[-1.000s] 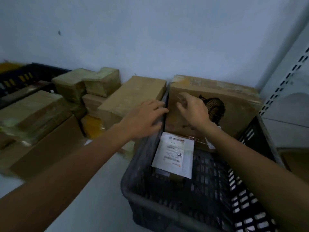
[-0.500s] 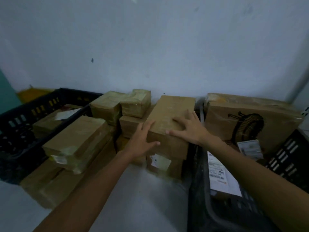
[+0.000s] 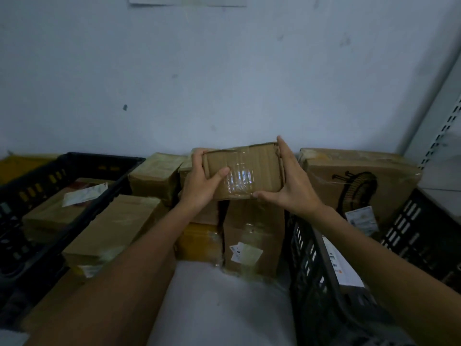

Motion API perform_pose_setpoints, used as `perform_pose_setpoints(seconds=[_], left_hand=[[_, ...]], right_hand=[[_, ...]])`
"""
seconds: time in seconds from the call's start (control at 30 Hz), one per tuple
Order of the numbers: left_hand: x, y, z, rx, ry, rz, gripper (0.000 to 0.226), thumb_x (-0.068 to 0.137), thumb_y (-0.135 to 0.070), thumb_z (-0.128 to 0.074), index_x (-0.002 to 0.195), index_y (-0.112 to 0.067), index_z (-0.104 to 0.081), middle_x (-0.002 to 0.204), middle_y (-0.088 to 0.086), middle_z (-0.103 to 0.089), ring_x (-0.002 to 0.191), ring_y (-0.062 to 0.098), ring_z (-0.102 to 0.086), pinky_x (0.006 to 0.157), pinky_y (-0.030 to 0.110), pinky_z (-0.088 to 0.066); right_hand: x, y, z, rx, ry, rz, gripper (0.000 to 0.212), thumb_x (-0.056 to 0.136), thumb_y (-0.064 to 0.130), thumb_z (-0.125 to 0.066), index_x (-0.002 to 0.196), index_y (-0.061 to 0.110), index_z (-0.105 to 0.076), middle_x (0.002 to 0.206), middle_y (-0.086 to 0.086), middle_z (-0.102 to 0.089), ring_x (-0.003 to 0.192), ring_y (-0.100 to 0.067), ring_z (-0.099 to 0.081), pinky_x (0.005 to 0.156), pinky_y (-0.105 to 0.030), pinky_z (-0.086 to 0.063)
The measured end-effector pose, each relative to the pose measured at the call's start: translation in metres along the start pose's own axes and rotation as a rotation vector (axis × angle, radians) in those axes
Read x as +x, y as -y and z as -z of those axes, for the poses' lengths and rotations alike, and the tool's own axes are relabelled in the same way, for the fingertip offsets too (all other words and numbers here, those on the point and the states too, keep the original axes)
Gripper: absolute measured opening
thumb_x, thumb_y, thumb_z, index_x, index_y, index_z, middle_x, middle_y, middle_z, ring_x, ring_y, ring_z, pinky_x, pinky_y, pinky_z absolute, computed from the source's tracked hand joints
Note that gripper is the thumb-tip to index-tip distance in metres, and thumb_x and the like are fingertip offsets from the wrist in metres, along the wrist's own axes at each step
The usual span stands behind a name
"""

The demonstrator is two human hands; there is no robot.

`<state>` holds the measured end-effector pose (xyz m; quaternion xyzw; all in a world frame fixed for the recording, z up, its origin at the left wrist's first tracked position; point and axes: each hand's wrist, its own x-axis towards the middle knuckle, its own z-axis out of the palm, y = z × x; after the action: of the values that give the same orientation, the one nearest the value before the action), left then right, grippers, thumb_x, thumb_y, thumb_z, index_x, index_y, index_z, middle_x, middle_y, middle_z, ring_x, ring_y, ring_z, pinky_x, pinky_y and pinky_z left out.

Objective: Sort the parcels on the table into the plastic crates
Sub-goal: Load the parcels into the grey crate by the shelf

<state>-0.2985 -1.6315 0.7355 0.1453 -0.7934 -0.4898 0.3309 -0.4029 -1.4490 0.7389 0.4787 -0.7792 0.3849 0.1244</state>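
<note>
I hold a taped brown cardboard parcel [image 3: 245,171] up in front of the wall, tilted so one end faces me. My left hand [image 3: 200,186] grips its left side with the thumb on the front. My right hand [image 3: 290,188] clasps its right side, thumb under the lower edge. Below it a pile of brown parcels [image 3: 252,236] lies on the white table [image 3: 219,303]. A black plastic crate [image 3: 314,275] stands on the right with a large printed box [image 3: 359,183] and a labelled parcel [image 3: 340,265] in it. Another black crate [image 3: 82,193] on the left holds parcels too.
More taped parcels [image 3: 112,231] lie between the left crate and the pile, and one box [image 3: 154,176] sits at the back by the wall. A perforated metal shelf post [image 3: 441,131] rises at the right.
Both hands lay flat on the long parcel in the pile; now they have lifted it clear of the pile and tipped it up at chest height. The view has shifted left and up.
</note>
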Motion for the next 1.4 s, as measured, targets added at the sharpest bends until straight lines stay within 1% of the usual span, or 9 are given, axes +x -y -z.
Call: perform_pose_setpoints(seconds=[0.13, 0.27, 0.4, 0.53, 0.7, 0.83, 0.97, 1.23, 1.4], left_hand=[[0.012, -0.011, 0.011, -0.097, -0.005, -0.019, 0.056, 0.09, -0.031, -0.058, 0.134, -0.023, -0.026, 0.107, -0.009, -0.046, 0.085, 0.002, -0.052, 0.066, 0.02, -0.048], [0.024, -0.027, 0.021, -0.142, -0.061, -0.008, 0.057, 0.091, -0.033, -0.056, 0.137, -0.022, -0.026, 0.115, -0.003, -0.05, 0.096, 0.011, -0.054, 0.066, 0.018, -0.048], [0.035, -0.043, 0.037, -0.194, -0.028, -0.04, 0.061, 0.092, -0.052, -0.039, 0.144, -0.025, -0.025, 0.14, -0.002, -0.042, 0.123, 0.014, -0.045, 0.098, 0.028, -0.037], [0.025, -0.037, 0.042, -0.118, 0.149, -0.118, 0.114, 0.051, -0.094, -0.039, 0.146, -0.032, -0.022, 0.148, -0.009, -0.033, 0.134, 0.012, -0.034, 0.111, 0.04, -0.029], [0.011, -0.008, 0.031, -0.097, 0.266, -0.067, 0.124, 0.044, -0.077, -0.07, 0.145, -0.04, -0.009, 0.145, -0.003, -0.038, 0.13, 0.017, -0.042, 0.102, 0.047, -0.043], [0.002, -0.003, 0.023, -0.242, 0.247, 0.0, 0.112, 0.053, -0.063, -0.068, 0.146, -0.035, -0.013, 0.139, -0.002, -0.045, 0.123, 0.017, -0.049, 0.095, 0.038, -0.047], [0.008, -0.01, 0.027, -0.36, 0.171, 0.069, 0.086, 0.066, -0.048, -0.065, 0.142, -0.027, -0.03, 0.12, -0.004, -0.059, 0.112, 0.02, -0.058, 0.093, 0.043, -0.048], [0.005, -0.017, 0.021, -0.387, 0.117, 0.169, 0.052, 0.082, -0.037, -0.062, 0.13, -0.029, -0.041, 0.108, -0.006, -0.063, 0.104, 0.022, -0.061, 0.091, 0.045, -0.049], [-0.012, -0.032, -0.005, -0.288, 0.171, 0.016, 0.096, 0.07, -0.042, -0.068, 0.147, -0.035, -0.012, 0.127, -0.015, -0.046, 0.108, 0.002, -0.053, 0.081, 0.022, -0.05]], right_hand=[[0.024, 0.009, 0.012, -0.194, 0.001, 0.174, 0.127, 0.058, 0.07, -0.066, 0.148, 0.022, 0.01, 0.159, -0.009, 0.0, 0.145, -0.025, -0.009, 0.114, -0.052, -0.022], [0.044, 0.018, 0.029, -0.27, -0.005, 0.253, 0.102, 0.067, 0.063, -0.062, 0.149, 0.027, -0.013, 0.156, -0.018, -0.008, 0.145, -0.032, -0.012, 0.11, -0.054, -0.03], [0.06, 0.035, 0.054, -0.079, -0.05, 0.059, 0.088, 0.066, 0.053, -0.074, 0.142, 0.035, -0.033, 0.144, -0.01, -0.028, 0.126, -0.027, -0.037, 0.105, -0.043, -0.04], [0.071, 0.053, 0.067, 0.222, -0.185, -0.005, 0.072, 0.07, 0.047, -0.072, 0.134, 0.035, -0.04, 0.129, 0.008, -0.042, 0.115, -0.014, -0.047, 0.093, -0.031, -0.049], [0.089, 0.064, 0.066, 0.625, -0.328, -0.145, 0.06, 0.074, 0.051, -0.068, 0.126, 0.031, -0.046, 0.119, 0.006, -0.06, 0.105, -0.013, -0.063, 0.09, -0.034, -0.054], [0.092, 0.059, 0.056, 0.701, -0.266, -0.229, 0.055, 0.084, 0.044, -0.064, 0.131, 0.023, -0.045, 0.115, 0.004, -0.064, 0.098, -0.012, -0.067, 0.089, -0.036, -0.055], [0.08, 0.044, 0.042, 0.551, -0.15, -0.155, 0.08, 0.082, 0.042, -0.066, 0.147, 0.029, -0.021, 0.124, 0.012, -0.059, 0.104, -0.006, -0.065, 0.09, -0.029, -0.053], [0.048, 0.016, 0.014, 0.568, -0.001, -0.255, 0.066, 0.082, 0.04, -0.066, 0.139, 0.028, -0.034, 0.119, 0.008, -0.063, 0.102, -0.01, -0.065, 0.091, -0.036, -0.053], [0.047, 0.002, 0.045, 0.628, -0.104, -0.27, 0.049, 0.089, 0.038, -0.061, 0.133, 0.027, -0.043, 0.115, 0.002, -0.066, 0.097, -0.016, -0.068, 0.091, -0.045, -0.053]])
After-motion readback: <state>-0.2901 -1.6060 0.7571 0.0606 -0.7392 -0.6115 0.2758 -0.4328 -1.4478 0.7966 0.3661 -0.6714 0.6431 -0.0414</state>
